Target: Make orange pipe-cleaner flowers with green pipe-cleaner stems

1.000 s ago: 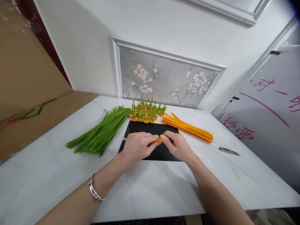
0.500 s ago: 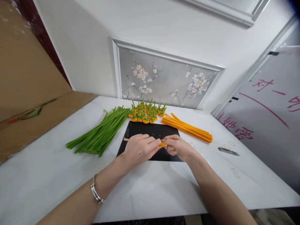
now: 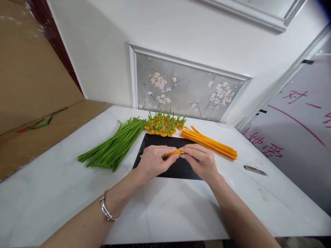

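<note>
My left hand point(image 3: 155, 160) is closed, thumb and fingers pinching a coiled orange pipe cleaner point(image 3: 176, 152) above the black mat point(image 3: 172, 172). My right hand point(image 3: 203, 161) meets it from the other side, its fingertips pressed together at the coil's right end. A pale tip, perhaps of a thin stick, shows between the two hands; most of it is hidden. Just behind the mat stand several small orange pieces with green stems point(image 3: 164, 125), made of pipe cleaners.
Left of the mat lies a bundle of green pipe cleaners point(image 3: 113, 144), and on the right a bundle of orange pipe cleaners point(image 3: 210, 143). Small metal snips point(image 3: 254, 169) and thin rubber bands point(image 3: 262, 194) are farther right. Cardboard point(image 3: 51, 127) borders the table's left side.
Both hands have turned and lifted slightly, so more of the orange coil shows between them. The pale stick that stuck out left of my left hand is now mostly out of sight.
</note>
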Tool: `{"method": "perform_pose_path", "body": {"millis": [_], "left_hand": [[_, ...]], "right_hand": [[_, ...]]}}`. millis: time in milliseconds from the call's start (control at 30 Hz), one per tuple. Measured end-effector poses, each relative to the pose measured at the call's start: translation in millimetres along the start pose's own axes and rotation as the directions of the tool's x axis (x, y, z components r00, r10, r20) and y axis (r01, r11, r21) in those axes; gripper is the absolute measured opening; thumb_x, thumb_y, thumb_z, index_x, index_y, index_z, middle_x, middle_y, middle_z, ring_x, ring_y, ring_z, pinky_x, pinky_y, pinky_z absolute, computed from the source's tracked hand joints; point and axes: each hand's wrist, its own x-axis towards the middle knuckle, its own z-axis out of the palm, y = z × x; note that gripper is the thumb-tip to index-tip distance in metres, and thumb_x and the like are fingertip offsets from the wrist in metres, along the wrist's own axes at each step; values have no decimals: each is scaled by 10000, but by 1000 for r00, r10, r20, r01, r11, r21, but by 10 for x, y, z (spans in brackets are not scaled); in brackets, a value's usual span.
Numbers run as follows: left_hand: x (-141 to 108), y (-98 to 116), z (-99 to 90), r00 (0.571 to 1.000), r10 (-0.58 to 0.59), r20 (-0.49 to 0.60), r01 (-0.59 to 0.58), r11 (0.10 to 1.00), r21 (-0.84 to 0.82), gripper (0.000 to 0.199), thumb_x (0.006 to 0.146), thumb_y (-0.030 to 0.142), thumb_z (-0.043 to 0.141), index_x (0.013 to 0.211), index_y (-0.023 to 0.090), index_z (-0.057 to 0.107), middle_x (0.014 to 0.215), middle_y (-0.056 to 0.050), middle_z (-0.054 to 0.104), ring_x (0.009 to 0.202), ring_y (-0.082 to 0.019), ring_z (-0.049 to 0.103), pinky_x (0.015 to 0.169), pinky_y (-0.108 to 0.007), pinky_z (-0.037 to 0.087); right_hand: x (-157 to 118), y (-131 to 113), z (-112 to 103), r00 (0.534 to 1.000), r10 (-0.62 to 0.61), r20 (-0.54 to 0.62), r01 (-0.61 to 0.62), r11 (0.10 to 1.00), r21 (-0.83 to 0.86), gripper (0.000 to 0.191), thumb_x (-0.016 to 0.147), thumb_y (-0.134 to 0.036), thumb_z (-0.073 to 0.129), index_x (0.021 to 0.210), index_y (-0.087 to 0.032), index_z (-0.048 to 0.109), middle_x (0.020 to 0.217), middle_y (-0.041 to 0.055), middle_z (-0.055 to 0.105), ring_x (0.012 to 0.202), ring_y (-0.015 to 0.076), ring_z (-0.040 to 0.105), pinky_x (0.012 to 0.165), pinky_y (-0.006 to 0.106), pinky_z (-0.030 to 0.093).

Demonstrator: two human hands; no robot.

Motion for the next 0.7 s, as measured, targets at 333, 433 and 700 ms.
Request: {"method": "perform_pose_path", "body": {"millis": [333,433,700], "left_hand": [[-16,-58,43,991,129,-38,-121,978,169,177,884,263,529,862,222,700,672,24,677,573,-98,578,544,-209,373],[-17,-55,45,983,173,-64,-155,962,225,172,883,267,537,820,211,687,629,29,654,556,-98,571,524,-219,354],[-41,-62,77,964,243,-104,-188,906,379,188,881,233,532,749,197,662,590,27,623,550,-109,557,515,-247,341]], "right_hand": [[-17,10,-21,967,-165,194,223,918,-328,184,907,-128,507,1034,-165,635,948,91,687,793,180,640,703,310,525],[-8,-30,-5,963,-155,222,233,893,-385,159,916,-131,484,1011,-153,610,920,93,684,790,185,635,704,311,508],[-8,-68,77,979,-52,199,127,915,-383,180,934,-141,407,980,-162,580,854,80,644,737,170,600,663,284,476]]}}
